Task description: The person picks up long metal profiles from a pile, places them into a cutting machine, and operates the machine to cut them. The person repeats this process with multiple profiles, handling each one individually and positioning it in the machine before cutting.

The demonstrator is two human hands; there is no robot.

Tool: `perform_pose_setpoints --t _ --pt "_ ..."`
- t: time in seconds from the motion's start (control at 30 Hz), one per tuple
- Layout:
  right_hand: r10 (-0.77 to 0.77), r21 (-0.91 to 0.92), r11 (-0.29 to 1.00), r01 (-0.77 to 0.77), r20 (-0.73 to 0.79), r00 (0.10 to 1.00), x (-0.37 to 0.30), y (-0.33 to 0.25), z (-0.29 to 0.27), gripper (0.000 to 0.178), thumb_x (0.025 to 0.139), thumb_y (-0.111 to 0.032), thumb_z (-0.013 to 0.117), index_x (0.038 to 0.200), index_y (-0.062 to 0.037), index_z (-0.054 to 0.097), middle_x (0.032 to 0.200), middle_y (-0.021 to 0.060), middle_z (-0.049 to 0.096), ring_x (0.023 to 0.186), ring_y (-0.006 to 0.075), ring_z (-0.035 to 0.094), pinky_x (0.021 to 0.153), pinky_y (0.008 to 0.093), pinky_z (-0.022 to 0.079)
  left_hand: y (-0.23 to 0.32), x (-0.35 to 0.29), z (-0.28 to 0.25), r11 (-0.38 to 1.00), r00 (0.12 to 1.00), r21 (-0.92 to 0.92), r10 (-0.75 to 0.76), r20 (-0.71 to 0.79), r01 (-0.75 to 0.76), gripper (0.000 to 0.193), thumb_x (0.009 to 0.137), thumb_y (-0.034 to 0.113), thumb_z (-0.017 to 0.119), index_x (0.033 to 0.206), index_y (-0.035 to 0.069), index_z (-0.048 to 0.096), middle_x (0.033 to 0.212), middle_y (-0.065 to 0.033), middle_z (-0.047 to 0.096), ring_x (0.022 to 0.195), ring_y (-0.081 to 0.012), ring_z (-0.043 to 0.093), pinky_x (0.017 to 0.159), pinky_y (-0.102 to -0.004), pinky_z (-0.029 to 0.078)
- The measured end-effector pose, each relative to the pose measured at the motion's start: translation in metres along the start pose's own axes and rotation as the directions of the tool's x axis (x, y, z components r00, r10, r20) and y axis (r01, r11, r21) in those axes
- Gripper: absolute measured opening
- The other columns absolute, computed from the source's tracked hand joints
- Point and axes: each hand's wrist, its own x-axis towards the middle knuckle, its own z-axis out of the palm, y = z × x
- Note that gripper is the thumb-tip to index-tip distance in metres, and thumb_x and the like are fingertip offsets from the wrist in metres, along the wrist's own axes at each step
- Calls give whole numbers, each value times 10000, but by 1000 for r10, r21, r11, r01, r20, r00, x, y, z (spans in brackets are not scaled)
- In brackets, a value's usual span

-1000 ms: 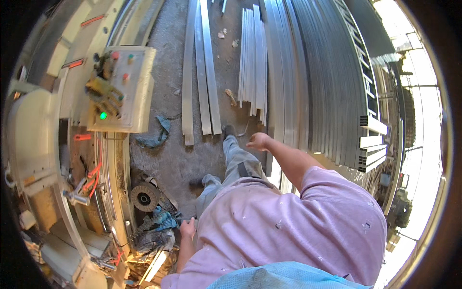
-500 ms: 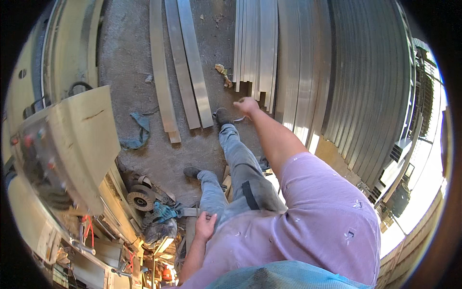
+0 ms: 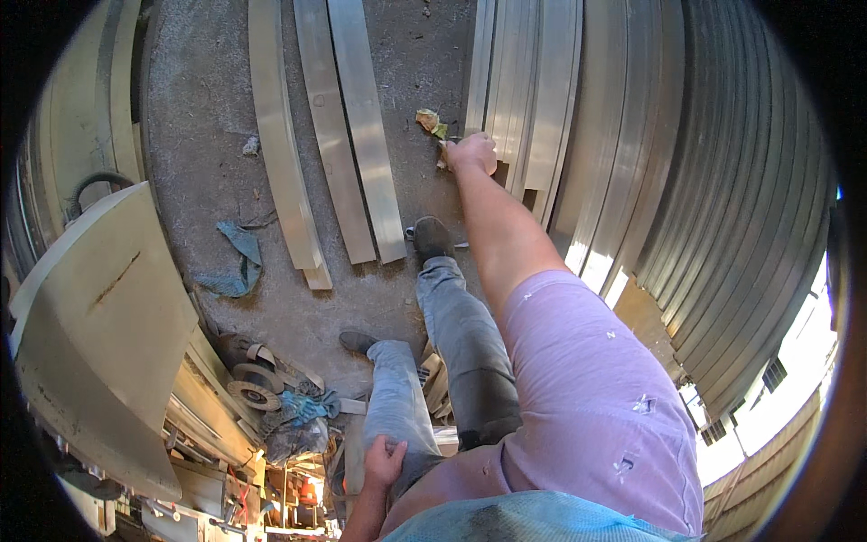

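My right hand [image 3: 472, 154] reaches far forward, its fingers curled at the near ends of the long silvery metal bars [image 3: 512, 99]. What its fingers close on, if anything, is hidden. Just left of it lies a crumpled yellowish scrap [image 3: 431, 121] on the floor. My left hand [image 3: 385, 462] rests on my thigh in grey-blue trousers, loosely closed, with nothing visible in it. Three flat metal bars [image 3: 339, 154] lie apart on the floor to the left of my right hand.
Ribbed dark metal sheets [image 3: 750, 181] are stacked at the right. A pale metal cabinet panel [image 3: 108, 316] juts in at the left. A blue rag [image 3: 237, 262] lies on the concrete floor [image 3: 203, 135]. A disc-shaped wheel [image 3: 255, 387] and clutter sit at lower left.
My right hand has moved forward to the ends of the stacked bars. My body leans further forward and the view has shifted. My left hand stays on my thigh.
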Motion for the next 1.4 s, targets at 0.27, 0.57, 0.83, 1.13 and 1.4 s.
perform_pose_setpoints --t 0.27,0.57,0.83,1.13,1.4 --pt "-110 -60 990 130 257 960 5 -10 -6 508 820 -479 777 1156 -98 780 1246 133 744 1174 290 711 963 413 582 5 22 -9 980 1000 199 11 -28 -5 420 880 387 809 1009 17 657 870 -176 738 807 -325 730 745 -440 571" --pt "-507 454 836 307 430 747 -242 100 -68 523 699 -455 795 963 -5 759 973 230 751 917 359 739 808 462 571 161 80 -121 903 827 119 426 -367 -413 561 837 358 852 1182 -11 608 1071 -215 718 990 -356 699 880 -445 555" --pt "-634 587 770 249 746 204 -463 182 -120 512 830 -463 802 1034 1 734 920 145 734 856 246 702 773 407 566 254 -1 -146 913 912 388 258 -318 -123 954 644 521 902 1338 24 476 1311 -229 667 1203 -393 665 1038 -484 523" --pt "-514 609 597 -522 790 334 -362 111 -180 695 998 -545 651 1481 -72 491 1451 149 563 1288 315 592 1055 493 498 81 -140 -162 850 775 521 279 -567 76 746 694 338 841 1295 69 490 1321 -180 618 1190 -358 647 987 -487 541" --pt "-582 779 390 -491 622 524 -438 51 -271 744 882 -410 857 1407 4 530 1262 193 665 1043 353 702 810 504 597 -56 -240 -147 725 315 688 648 -694 24 932 601 231 923 1395 43 474 1356 -159 560 1223 -360 573 1032 -491 462"
